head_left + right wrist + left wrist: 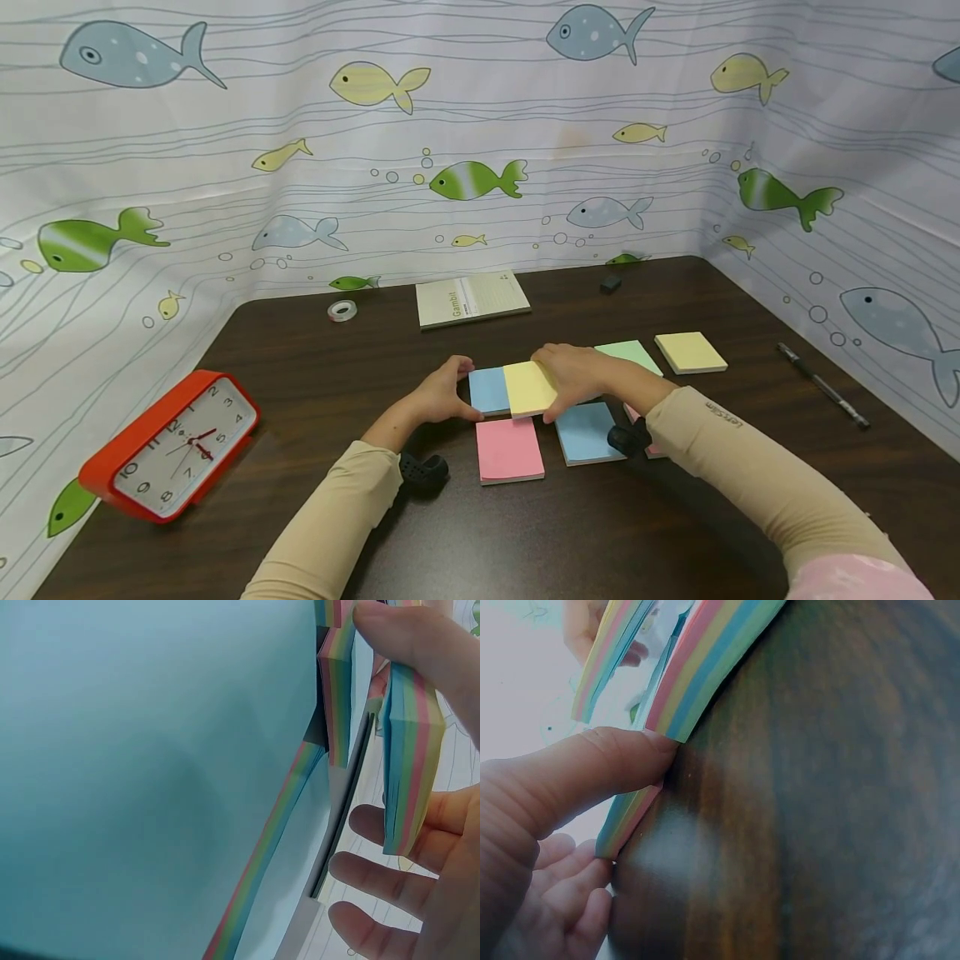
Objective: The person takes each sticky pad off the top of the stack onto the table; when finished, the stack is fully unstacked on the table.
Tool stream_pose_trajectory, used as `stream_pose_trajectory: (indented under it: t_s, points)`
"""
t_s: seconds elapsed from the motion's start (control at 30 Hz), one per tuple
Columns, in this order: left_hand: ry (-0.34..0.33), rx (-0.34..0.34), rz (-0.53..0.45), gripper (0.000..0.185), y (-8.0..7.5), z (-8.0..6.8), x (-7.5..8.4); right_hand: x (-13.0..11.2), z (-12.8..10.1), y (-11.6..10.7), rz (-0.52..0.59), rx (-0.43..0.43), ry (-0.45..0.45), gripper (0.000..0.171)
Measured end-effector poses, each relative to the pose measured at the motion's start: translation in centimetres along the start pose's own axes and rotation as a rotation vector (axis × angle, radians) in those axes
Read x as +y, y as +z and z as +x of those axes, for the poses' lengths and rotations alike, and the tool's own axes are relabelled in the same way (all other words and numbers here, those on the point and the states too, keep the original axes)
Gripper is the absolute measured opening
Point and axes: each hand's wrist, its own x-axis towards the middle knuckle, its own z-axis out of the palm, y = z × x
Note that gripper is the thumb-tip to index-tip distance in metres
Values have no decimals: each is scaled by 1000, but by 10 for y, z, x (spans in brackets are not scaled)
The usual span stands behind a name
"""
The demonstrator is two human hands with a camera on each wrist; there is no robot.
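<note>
Right hand point(573, 375) has its fingers curled over a yellow sticky pad point(529, 388) and grips it by the far edge, lifted a bit above the desk point(675, 517), overlapping the blue pad point(488, 390) beside it. Left hand point(442, 392) sits just left of that blue pad, thumb pressed to its edge (fingers loosely bent, not really gripping anything). So the yellow pad lies between both hands, nearer the right one, its long side running away from the person. Pink pad point(510, 450) sits just in front.

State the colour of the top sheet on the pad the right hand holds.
Yellow; the pad under the right hand shows best in the head view.
</note>
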Motion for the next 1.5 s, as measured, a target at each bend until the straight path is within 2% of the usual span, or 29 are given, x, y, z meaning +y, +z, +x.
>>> stream_pose_trajectory:
  t_s: [0.73, 0.97, 1.17, 1.5]
  points:
    - [0, 1, -8, 84, 0, 0, 0, 13, -23, 2, 25, 21, 32, 89]
    - [-2, -1, -8, 84, 0, 0, 0, 18, -32, 3, 46, 36, 26, 88]
    - [-3, -3, -6, 84, 1, 0, -1, 22, -41, 6, 16, 51, 6, 88]
    - [-3, 8, -1, 83, 1, 1, -1, 27, -54, 7, 26, 31, 48, 89]
